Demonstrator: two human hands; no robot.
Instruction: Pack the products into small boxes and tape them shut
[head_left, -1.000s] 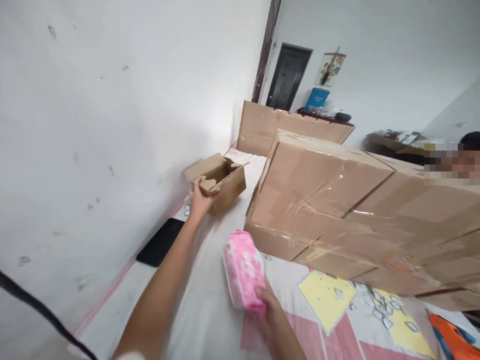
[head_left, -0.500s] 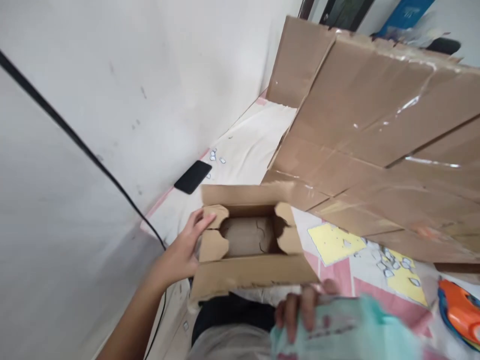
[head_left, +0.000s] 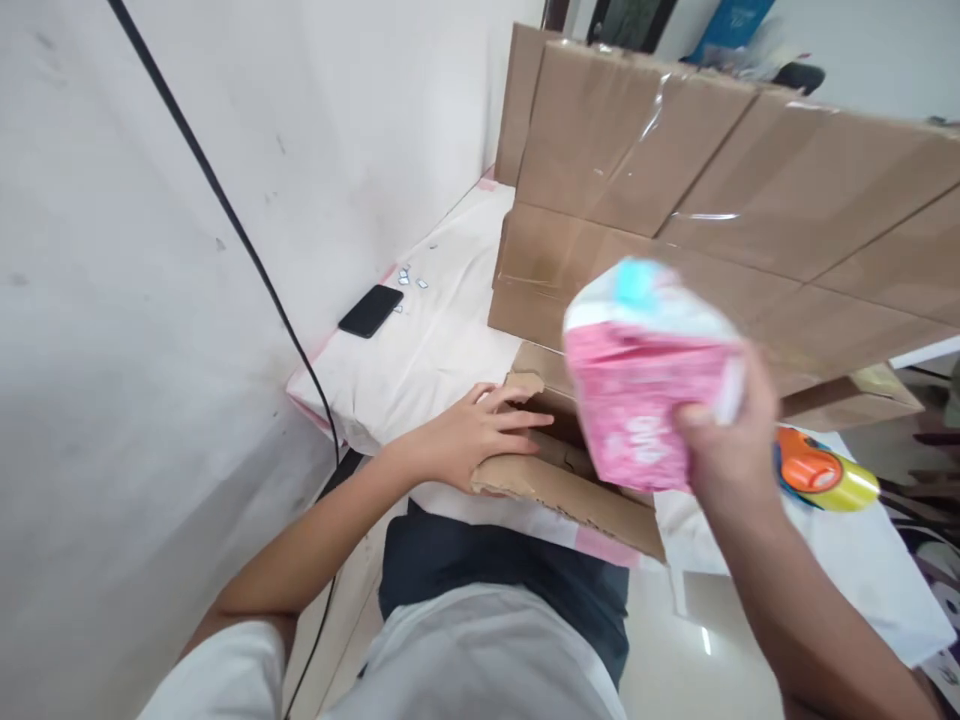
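A small open cardboard box (head_left: 615,508) sits on the cloth-covered table in front of me. My left hand (head_left: 495,440) lies over its left end, fingers spread across the flaps and the opening; its thumb is mostly hidden. My right hand (head_left: 727,440) grips a pink and white soft plastic packet (head_left: 637,400) by its right side, thumb on the front. Motion blurs the packet, so its lettering cannot be read. It hangs above the box's right half and hides part of the opening.
A large taped cardboard panel (head_left: 600,150) stands behind the box. Along the wall lies a black phone (head_left: 370,311) on the white cloth, with a black cable (head_left: 225,200) hanging nearby. An orange and yellow object (head_left: 825,470) rests at the right.
My right hand has risen from low right, where it was at a teal packet, to above the box. My left hand has spread its fingers over the box's left end. The view has shifted.
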